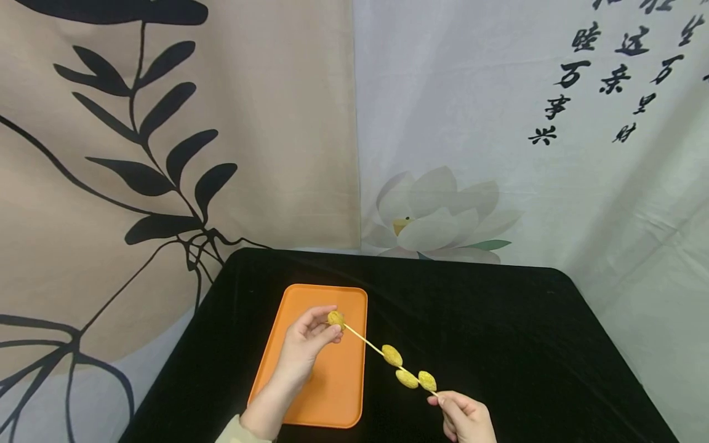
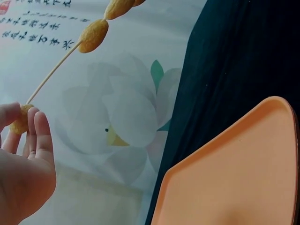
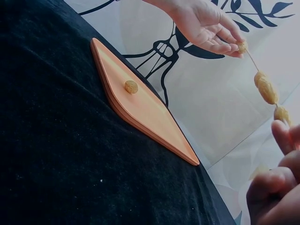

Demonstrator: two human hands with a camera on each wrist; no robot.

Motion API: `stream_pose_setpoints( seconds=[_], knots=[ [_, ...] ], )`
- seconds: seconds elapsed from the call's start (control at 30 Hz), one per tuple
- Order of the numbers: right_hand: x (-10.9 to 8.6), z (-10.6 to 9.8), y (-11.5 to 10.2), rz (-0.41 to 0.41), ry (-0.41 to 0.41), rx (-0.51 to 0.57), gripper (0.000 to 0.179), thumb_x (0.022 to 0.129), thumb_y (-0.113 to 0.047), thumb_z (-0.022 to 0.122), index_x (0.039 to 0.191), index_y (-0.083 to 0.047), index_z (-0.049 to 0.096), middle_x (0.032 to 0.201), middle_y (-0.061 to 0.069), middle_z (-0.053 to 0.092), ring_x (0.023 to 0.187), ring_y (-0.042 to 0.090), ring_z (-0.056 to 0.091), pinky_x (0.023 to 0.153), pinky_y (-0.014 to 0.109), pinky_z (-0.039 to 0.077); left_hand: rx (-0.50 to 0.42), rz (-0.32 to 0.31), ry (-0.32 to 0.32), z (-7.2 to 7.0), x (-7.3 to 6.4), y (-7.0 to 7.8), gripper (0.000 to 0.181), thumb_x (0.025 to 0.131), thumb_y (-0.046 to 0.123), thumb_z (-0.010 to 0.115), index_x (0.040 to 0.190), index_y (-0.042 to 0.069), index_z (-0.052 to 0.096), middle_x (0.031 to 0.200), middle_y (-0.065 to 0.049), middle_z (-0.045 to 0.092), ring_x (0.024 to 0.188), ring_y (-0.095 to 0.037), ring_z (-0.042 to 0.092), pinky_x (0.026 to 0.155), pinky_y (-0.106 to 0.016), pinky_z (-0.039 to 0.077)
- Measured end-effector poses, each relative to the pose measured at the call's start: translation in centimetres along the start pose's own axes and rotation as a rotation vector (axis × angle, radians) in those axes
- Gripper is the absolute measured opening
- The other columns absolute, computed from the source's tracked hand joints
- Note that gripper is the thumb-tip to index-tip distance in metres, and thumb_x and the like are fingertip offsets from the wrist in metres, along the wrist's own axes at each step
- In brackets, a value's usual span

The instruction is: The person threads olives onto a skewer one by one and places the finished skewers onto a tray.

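Note:
A thin wooden skewer (image 1: 362,338) slants through the air between the two hands. Three yellow oval balls with a rough surface, one being this ball (image 1: 392,355), are threaded on it towards its lower right end. My left hand (image 1: 303,344) pinches another yellow ball (image 1: 335,319) at the upper left end, where the skewer tip meets or enters it; the fingers hide which. With thumb and fingers my right hand (image 1: 465,415) grips the lower right end, just below the threaded balls. A further yellow ball (image 3: 131,86) lies on the orange tray (image 3: 154,119), mostly hidden by the left wrist in the head view.
The orange rectangular tray lies on a table with a black cloth (image 1: 498,332), below and around the left hand. Behind the table hang a beige curtain (image 1: 288,123) with dark leaves and a pale one (image 1: 443,92) with a lotus and writing.

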State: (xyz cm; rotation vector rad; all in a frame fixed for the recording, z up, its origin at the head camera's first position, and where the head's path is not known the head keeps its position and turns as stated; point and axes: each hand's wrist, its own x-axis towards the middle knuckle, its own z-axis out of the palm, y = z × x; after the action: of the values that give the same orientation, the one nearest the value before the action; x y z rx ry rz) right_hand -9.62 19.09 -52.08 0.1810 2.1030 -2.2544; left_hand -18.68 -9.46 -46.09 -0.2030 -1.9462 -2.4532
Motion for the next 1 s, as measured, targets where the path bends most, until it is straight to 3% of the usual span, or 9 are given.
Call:
stream_pose_setpoints(
  seconds=[0.53,0.67,0.9,1.0],
  knots=[
    [0.1,0.4,-0.2,0.054,0.045,-0.059,0.018,0.089,-0.003,0.056,0.088,0.010,0.069,0.053,-0.005,0.043,0.041,0.005,0.035,0.040,0.020,0.031,-0.031,-0.006,0.031,1.0,-0.1,-0.4,0.031,0.087,0.000,0.068,0.117,-0.003,0.060,0.099,-0.013,0.064,0.079,-0.020,0.064,0.074,-0.032,0.057],
    [0.1,0.4,-0.2,0.056,0.063,-0.068,0.017,0.089,-0.005,0.058,0.088,0.008,0.069,0.053,-0.004,0.042,0.041,0.006,0.036,0.039,0.024,0.027,-0.034,-0.014,0.035,1.2,-0.2,-0.4,0.031,0.088,0.001,0.069,0.117,-0.002,0.060,0.099,-0.013,0.064,0.079,-0.020,0.064,0.075,-0.031,0.056],
    [0.2,1.0,-0.3,-0.005,0.071,0.003,0.016,0.089,-0.002,0.059,0.090,0.010,0.069,0.052,-0.004,0.041,0.044,0.008,0.037,0.044,0.033,0.023,-0.087,0.036,-0.001,0.8,-0.2,-0.1,0.029,0.093,0.006,0.063,0.121,-0.001,0.056,0.116,-0.020,0.065,0.086,-0.020,0.067,0.075,-0.028,0.056],
    [0.2,1.1,-0.5,-0.022,0.072,0.002,0.017,0.090,-0.002,0.059,0.092,0.013,0.068,0.053,-0.004,0.041,0.044,0.007,0.038,0.043,0.030,0.025,-0.080,0.059,-0.024,0.6,-0.2,0.3,0.028,0.094,0.008,0.062,0.121,0.001,0.056,0.120,-0.021,0.063,0.088,-0.020,0.067,0.076,-0.028,0.055]
  ],
)
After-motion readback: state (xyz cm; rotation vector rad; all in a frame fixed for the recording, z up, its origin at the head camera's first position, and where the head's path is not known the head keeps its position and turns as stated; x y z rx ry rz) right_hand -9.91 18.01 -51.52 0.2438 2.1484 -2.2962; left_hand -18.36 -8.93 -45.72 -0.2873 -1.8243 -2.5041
